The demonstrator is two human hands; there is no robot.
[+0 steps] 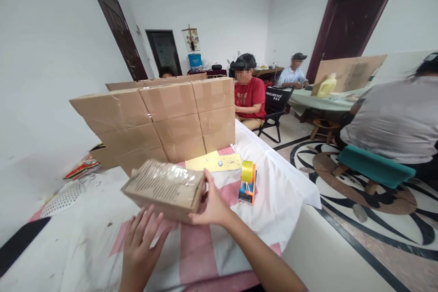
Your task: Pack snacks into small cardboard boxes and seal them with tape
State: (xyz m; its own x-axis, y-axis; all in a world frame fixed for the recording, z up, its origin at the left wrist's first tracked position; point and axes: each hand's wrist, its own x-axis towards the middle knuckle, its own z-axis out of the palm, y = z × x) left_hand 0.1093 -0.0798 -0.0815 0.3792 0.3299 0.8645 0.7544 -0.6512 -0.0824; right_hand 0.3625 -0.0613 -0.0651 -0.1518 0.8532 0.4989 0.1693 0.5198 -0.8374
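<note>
A brown cardboard box (164,187) with printed lines and shiny clear tape on its top is tilted above the cloth-covered table. My right hand (210,203) grips its right end, thumb below and fingers on the far side. Near the box's front lower edge, my left hand (145,237) has its fingers spread; whether the fingertips touch the cardboard I cannot tell. To the right of the box lies a tape dispenser (247,185) in orange and blue with a yellow tape roll (247,171).
Stacked, taped cartons (178,118) form a wall behind the box. A yellow sheet (214,161) lies before them. A white perforated piece (65,198) is at left. A person in red (252,96) sits beyond the table; others sit at right. The tablecloth (280,178) hangs over the right edge.
</note>
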